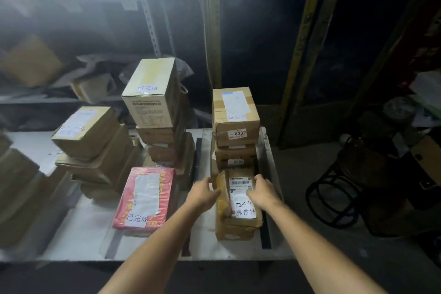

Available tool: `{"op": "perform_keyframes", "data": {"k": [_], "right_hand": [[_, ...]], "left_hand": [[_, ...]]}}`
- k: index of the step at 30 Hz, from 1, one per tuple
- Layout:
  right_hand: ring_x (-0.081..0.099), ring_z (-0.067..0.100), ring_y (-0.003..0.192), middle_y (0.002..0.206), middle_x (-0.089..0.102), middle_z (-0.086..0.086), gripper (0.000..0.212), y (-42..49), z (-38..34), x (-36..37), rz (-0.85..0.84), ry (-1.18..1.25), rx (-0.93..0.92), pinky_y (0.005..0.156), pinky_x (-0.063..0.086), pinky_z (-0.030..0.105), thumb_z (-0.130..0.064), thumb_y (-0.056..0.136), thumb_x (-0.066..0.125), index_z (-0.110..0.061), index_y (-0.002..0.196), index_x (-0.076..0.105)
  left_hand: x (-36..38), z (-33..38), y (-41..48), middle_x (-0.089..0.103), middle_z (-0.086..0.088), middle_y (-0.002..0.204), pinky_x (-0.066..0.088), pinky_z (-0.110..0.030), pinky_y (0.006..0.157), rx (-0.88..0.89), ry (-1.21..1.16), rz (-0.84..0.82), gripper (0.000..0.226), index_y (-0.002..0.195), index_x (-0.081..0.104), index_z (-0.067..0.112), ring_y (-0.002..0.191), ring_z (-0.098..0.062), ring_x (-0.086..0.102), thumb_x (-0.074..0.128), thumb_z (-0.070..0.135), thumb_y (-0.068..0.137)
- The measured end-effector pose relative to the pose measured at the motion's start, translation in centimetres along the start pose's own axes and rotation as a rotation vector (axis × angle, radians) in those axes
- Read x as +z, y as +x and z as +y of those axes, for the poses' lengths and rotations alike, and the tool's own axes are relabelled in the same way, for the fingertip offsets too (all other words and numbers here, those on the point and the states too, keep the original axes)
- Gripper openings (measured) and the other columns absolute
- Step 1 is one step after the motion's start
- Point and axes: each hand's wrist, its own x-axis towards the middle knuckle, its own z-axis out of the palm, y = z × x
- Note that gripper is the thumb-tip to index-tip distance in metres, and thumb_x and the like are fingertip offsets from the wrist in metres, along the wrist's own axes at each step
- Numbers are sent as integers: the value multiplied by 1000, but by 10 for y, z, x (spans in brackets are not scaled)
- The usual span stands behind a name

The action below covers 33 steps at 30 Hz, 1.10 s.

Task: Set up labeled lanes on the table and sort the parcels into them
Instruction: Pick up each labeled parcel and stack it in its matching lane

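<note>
A small brown parcel [239, 200] with a white shipping label and a handwritten tag sits on top of a low stack in the right lane of the white table [81, 229]. My left hand [202, 192] presses its left side and my right hand [262, 190] its right side, so both grip it. Behind it rises a stack of brown boxes [235, 124], one marked 0337. In the middle lane lies a red parcel [144, 200] with a handwritten tag, and behind it stands a tall box stack [155, 93].
Dark tape strips [197, 157] divide the table into lanes. More brown boxes [90, 148] are piled on the left. A black round-framed stool [334, 196] with clutter stands to the right of the table. Shelving with parcels runs behind.
</note>
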Motion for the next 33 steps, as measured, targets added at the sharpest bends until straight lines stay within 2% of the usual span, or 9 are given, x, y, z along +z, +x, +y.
{"op": "perform_keyframes", "data": {"k": [3, 5, 8, 11, 14, 21, 24, 29, 33], "right_hand": [[59, 27, 113, 128, 59, 6, 42, -8, -32, -19, 26, -198, -170, 91, 53, 42, -28, 94, 58, -22, 134, 50], [61, 26, 115, 130, 61, 4, 41, -13, -68, -26, 2, -239, -273, 92, 53, 41, -30, 96, 56, -24, 136, 52], [62, 26, 113, 128, 63, 5, 40, -29, -134, -14, -56, -289, -398, 93, 53, 46, -36, 94, 56, -26, 133, 54], [62, 25, 115, 130, 63, 4, 43, -57, -201, 15, -96, -357, -544, 88, 52, 36, -42, 95, 56, -25, 135, 53], [62, 24, 114, 130, 63, 5, 41, -84, -266, 53, -163, -398, -704, 87, 52, 36, -42, 96, 55, -23, 133, 55], [60, 25, 115, 127, 64, 0, 34, -179, -422, 192, -363, -489, -1017, 86, 47, 31, -38, 94, 55, -24, 125, 57], [63, 24, 104, 117, 67, 1, 32, -227, -480, 271, -459, -518, -1060, 85, 52, 37, -45, 90, 57, -24, 115, 59], [55, 25, 123, 139, 56, 5, 49, -288, -570, 384, -571, -690, -1096, 102, 47, 37, -39, 96, 58, -20, 140, 51], [54, 28, 123, 139, 56, 8, 45, -307, -631, 449, -551, -786, -1132, 102, 46, 39, -37, 97, 55, -17, 137, 53]], "left_hand": [[-34, 1, -14, 60, -6, 133, 52, -24, 77, 24, 94, 60, 48, 139, 53, 17, 99, -17, 63, 61, 34, 94], [-63, -6, -25, 64, -8, 129, 50, -30, 87, 17, 180, 124, 43, 132, 57, 16, 113, -26, 62, 59, 34, 93], [-116, -34, -52, 69, -8, 112, 47, -27, 76, -43, 211, 223, 40, 125, 61, 16, 105, -26, 66, 54, 36, 91], [-176, -75, -90, 70, -3, 116, 51, -30, 80, -136, 263, 348, 40, 120, 64, 22, 107, -25, 65, 53, 42, 87], [-234, -125, -136, 69, 3, 109, 55, -36, 83, -238, 252, 433, 31, 109, 64, 27, 100, -22, 65, 51, 42, 84], [-344, -288, -251, 64, 3, 127, 51, -33, 89, -497, 187, 571, 40, 127, 58, 32, 111, -20, 61, 49, 42, 90], [-387, -359, -291, 58, 0, 137, 51, -34, 93, -597, 180, 598, 46, 138, 52, 28, 117, -22, 59, 48, 41, 94], [-448, -463, -340, 59, -2, 131, 52, -39, 93, -705, 160, 571, 42, 136, 54, 26, 111, -23, 61, 50, 38, 95], [-481, -543, -369, 59, 0, 130, 53, -35, 89, -762, 107, 601, 39, 134, 53, 30, 106, -20, 60, 48, 39, 97]]}}
